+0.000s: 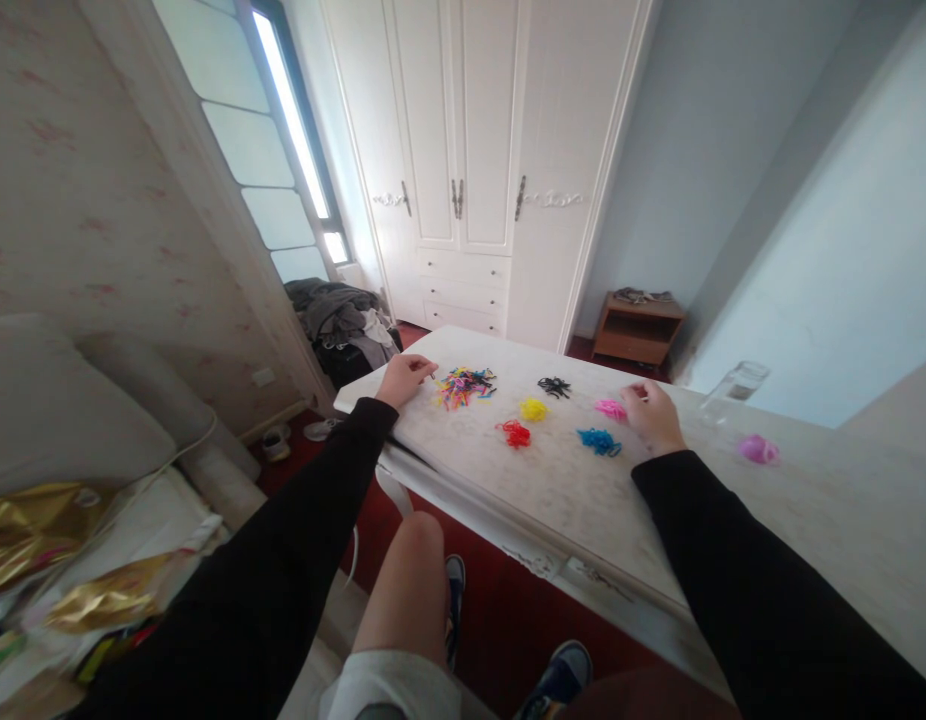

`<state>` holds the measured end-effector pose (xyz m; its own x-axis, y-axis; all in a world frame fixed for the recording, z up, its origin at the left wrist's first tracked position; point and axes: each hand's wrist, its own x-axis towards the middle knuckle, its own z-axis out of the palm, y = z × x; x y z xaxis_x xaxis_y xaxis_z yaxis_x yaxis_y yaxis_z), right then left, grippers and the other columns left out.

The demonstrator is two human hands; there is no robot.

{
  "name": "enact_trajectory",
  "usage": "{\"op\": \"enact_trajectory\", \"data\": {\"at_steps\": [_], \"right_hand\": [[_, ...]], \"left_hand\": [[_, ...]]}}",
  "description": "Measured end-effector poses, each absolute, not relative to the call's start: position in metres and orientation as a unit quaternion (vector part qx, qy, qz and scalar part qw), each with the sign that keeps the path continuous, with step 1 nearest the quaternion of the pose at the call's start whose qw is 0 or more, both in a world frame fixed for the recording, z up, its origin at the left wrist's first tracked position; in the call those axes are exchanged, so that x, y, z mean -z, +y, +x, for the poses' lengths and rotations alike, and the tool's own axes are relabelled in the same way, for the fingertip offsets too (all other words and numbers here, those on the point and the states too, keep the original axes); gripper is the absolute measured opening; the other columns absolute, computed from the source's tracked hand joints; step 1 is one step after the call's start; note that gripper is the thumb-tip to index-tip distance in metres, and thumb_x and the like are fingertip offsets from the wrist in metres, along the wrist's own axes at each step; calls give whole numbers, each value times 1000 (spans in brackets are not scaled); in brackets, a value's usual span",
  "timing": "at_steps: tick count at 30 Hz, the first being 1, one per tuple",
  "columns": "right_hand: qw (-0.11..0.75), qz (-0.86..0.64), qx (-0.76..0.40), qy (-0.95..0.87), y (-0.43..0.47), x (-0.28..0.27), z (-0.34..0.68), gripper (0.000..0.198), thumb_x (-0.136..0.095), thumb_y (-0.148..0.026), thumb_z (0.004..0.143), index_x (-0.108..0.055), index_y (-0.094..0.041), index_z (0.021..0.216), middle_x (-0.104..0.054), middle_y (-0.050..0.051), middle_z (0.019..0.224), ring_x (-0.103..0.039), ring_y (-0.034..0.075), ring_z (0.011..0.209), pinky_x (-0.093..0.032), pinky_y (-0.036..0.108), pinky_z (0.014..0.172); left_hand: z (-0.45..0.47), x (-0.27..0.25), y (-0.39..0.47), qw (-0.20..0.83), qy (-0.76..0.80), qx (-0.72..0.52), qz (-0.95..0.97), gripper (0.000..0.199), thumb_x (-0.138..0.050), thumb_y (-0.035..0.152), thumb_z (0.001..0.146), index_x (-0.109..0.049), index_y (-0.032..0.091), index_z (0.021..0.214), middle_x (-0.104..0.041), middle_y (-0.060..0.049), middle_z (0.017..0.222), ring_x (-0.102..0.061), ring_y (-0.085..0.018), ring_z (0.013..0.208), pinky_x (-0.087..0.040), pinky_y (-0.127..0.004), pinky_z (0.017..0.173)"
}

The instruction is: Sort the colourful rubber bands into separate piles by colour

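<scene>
My left hand [407, 380] is closed in a pinch at the left edge of a mixed pile of coloured rubber bands [465, 388]. A small dark rubber band [433, 375] shows at its fingertips. My right hand [654, 415] has curled fingers beside the pink rubber bands [610, 409]; what they hold, if anything, is hidden. Between the hands lie separate heaps: black rubber bands [555, 387], yellow rubber bands [533, 409], red rubber bands [515, 433] and blue rubber bands [599, 442].
A clear glass bottle [739, 385] and a purple-pink object [758, 449] are on the white table [538, 490], right of my right hand. Behind stand a white wardrobe [485, 130] and a small brown cabinet [638, 330]. Dark clothes [343, 320] are heaped beyond the table's left end.
</scene>
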<state>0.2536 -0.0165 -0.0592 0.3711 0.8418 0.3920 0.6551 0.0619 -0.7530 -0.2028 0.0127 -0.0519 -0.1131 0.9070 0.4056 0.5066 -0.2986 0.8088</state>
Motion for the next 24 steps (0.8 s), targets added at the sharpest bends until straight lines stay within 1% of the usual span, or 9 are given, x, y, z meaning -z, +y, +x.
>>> {"op": "enact_trajectory", "data": {"at_steps": [3, 7, 9, 12, 14, 17, 20, 24], "right_hand": [[473, -675, -97, -557, -17, 59, 253, 17, -56, -41, 73, -56, -25, 74, -65, 5, 78, -58, 24, 79, -44, 38, 76], [471, -669, -94, -567, -16, 60, 254, 15, -55, -39, 73, -57, -24, 75, -67, 6, 78, -59, 24, 79, -45, 37, 75], [468, -668, -95, -571, -16, 60, 254, 14, -56, -38, 73, -57, -24, 75, -68, 6, 79, -59, 24, 78, -46, 37, 76], [463, -667, -93, -576, -15, 61, 254, 13, -56, -37, 73, -57, -24, 76, -68, 6, 80, -59, 24, 76, -47, 37, 76], [462, -665, -88, -580, -14, 62, 254, 12, -56, -36, 73, -57, -24, 76, -68, 6, 79, -58, 23, 75, -47, 37, 76], [461, -660, -86, -587, -13, 63, 253, 11, -55, -36, 72, -56, -25, 75, -67, 5, 78, -59, 23, 75, -47, 38, 77], [457, -660, -90, -589, -13, 63, 252, 12, -55, -35, 72, -57, -24, 76, -67, 6, 79, -59, 24, 76, -47, 39, 78], [449, -665, -90, -590, -15, 60, 251, 12, -55, -35, 72, -57, -24, 76, -67, 6, 79, -59, 24, 77, -47, 38, 78]], "left_hand": [[-203, 48, 3, 243, 532, -469, 662, 31, -84, 44, 66, -78, 14, 71, -64, -3, 54, -52, -14, 52, -40, -27, 54], [-204, 46, -8, 298, 493, -442, 688, 29, -88, 41, 62, -81, 15, 73, -72, -7, 63, -58, -17, 57, -45, -28, 56], [-203, 46, -12, 322, 478, -419, 702, 31, -90, 43, 61, -82, 15, 73, -75, -9, 68, -63, -19, 61, -50, -30, 59], [-200, 45, -18, 346, 459, -384, 723, 33, -91, 46, 60, -82, 17, 73, -79, -11, 77, -69, -23, 70, -55, -34, 69], [-198, 45, -19, 342, 448, -374, 736, 32, -92, 47, 60, -82, 18, 72, -79, -11, 80, -70, -24, 75, -56, -35, 73], [-196, 46, -18, 314, 444, -360, 758, 27, -91, 43, 62, -82, 20, 73, -77, -9, 78, -67, -22, 72, -52, -32, 68], [-197, 48, -15, 277, 454, -329, 780, 19, -85, 38, 69, -82, 20, 77, -73, -6, 75, -59, -18, 66, -46, -30, 64], [-198, 50, -13, 246, 468, -319, 787, 17, -76, 36, 75, -78, 19, 75, -67, -4, 70, -54, -17, 65, -42, -29, 65]]}}
